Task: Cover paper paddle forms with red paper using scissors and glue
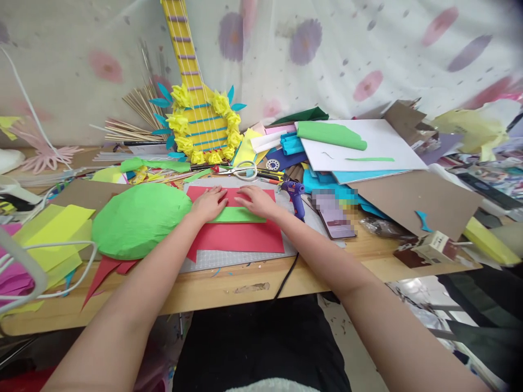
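A red sheet of paper or foam [241,238] lies on a grey cutting mat [220,263], with a bright green strip [239,215] across its middle. My left hand [210,203] rests with fingers stretched out at the strip's left end. Lying at the strip's upper edge, my right hand [257,202] has its fingers spread toward the left one. Just left of my left forearm sits a rounded green paper-covered form [141,220], with red pieces [102,276] poking out under it.
A purple glue gun [295,197] and a phone [333,213] lie to the right. Scissors [244,171] are behind my hands. A yellow paper guitar [204,122] stands at the back. White board [359,144], brown cardboard [417,201] and a small carton [429,247] are at right; yellow sheets [57,234] at left.
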{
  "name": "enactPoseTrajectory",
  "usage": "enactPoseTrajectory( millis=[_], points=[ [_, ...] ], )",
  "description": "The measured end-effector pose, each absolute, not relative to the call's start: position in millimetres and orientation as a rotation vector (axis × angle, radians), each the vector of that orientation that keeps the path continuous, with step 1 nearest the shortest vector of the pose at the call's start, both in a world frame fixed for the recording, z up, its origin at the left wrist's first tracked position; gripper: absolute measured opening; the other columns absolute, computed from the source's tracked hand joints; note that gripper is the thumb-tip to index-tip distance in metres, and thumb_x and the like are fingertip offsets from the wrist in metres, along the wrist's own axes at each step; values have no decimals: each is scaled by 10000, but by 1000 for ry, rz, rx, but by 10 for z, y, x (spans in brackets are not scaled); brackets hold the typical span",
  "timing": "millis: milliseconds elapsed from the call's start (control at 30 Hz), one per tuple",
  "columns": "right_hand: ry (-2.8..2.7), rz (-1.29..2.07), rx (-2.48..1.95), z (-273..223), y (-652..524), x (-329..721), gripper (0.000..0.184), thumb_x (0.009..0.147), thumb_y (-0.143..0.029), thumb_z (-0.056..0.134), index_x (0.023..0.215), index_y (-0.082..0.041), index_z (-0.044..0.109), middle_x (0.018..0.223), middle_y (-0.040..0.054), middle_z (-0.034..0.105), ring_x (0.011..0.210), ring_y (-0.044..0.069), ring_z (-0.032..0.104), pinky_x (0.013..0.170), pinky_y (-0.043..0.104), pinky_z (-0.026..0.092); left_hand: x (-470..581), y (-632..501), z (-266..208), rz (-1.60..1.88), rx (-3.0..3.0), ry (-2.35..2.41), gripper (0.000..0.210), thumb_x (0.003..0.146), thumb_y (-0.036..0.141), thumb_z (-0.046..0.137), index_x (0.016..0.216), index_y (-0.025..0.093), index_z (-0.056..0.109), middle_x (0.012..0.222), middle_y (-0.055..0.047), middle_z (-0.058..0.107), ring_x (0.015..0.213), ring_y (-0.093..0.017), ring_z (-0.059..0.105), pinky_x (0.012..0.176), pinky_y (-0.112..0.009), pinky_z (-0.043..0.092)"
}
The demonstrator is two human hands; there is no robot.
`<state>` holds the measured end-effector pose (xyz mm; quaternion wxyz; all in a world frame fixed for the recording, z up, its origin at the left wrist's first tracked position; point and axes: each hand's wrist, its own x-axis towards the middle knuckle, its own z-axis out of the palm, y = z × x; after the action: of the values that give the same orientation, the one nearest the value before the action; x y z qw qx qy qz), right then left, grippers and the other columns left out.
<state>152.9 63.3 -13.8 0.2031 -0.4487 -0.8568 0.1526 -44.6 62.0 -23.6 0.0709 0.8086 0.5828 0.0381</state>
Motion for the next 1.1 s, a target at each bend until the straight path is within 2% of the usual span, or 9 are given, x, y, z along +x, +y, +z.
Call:
enactPoseTrajectory(
  millis=[100,200,300,400,533,667,767,900,1100],
  points=[
    [-2413,426,-1152,-199,399,1674,512,822,-495,627,1198,-149,599,1251,145,564,1220,249,484,1043,399,377,-455,635,-232,118,2433,1747,520,953,399,329,1410,183,453,1514,-87,365,1407,-211,316,1161,-371,233],
    [-2417,433,-1129,-273,290,1760,609,749,-509,700,1236,-164,574,1204,138,540,1176,255,487,1015,416,400,-447,639,-223,117,2399,1731,536,949,443,333,1412,201,451,1514,-90,364,1411,-212,306,1167,-380,217],
    [-2417,403,-1161,-350,285,1782,550,771,-478,691,1198,-147,589,1136,128,544,1120,248,495,992,406,409,-445,638,-197,186,2349,1725,552,940,482,343,1418,225,443,1507,-72,384,1415,-220,297,1169,-392,209],
    [-2426,374,-1163,-402,314,1775,532,786,-478,677,1172,-122,593,1112,132,547,1088,246,495,986,395,403,-523,645,-126,460,2293,1794,527,959,431,281,1400,208,464,1496,-67,406,1410,-206,310,1160,-398,232],
    [-2435,330,-1127,-432,336,1772,526,816,-509,629,1183,-137,566,1121,130,533,1077,252,481,969,408,404,-798,632,66,789,2175,1926,485,960,372,245,1314,253,555,1376,-21,555,1301,-190,470,1090,-366,364],
    [-2453,309,-1145,-429,358,1765,516,861,-511,565,1211,-133,539,1155,145,518,1105,263,461,968,419,396,-1083,532,229,467,2269,1837,511,844,506,512,1287,261,576,1340,-30,585,1223,-252,536,1021,-359,432],
    [-2483,304,-1193,-411,388,1745,520,878,-498,543,1243,-127,525,1183,159,511,1130,275,449,966,428,394,-1185,453,235,196,2388,1659,658,727,541,661,1288,210,569,1329,-73,592,1249,-286,506,1075,-403,367],
    [-2469,306,-1257,-397,418,1712,535,876,-495,546,1268,-132,527,1209,167,507,1150,287,448,967,438,396,-1213,447,173,95,2474,1632,585,710,545,678,1178,197,639,1306,-90,606,1287,-317,463,1126,-491,257],
    [-2405,370,-1229,-407,423,1753,596,827,-483,624,1286,-115,525,1221,165,528,1182,277,462,1006,420,388,-1216,539,162,26,2467,1633,520,672,471,716,1138,244,675,1308,-86,601,1267,-312,487,1114,-482,285]
  ],
)
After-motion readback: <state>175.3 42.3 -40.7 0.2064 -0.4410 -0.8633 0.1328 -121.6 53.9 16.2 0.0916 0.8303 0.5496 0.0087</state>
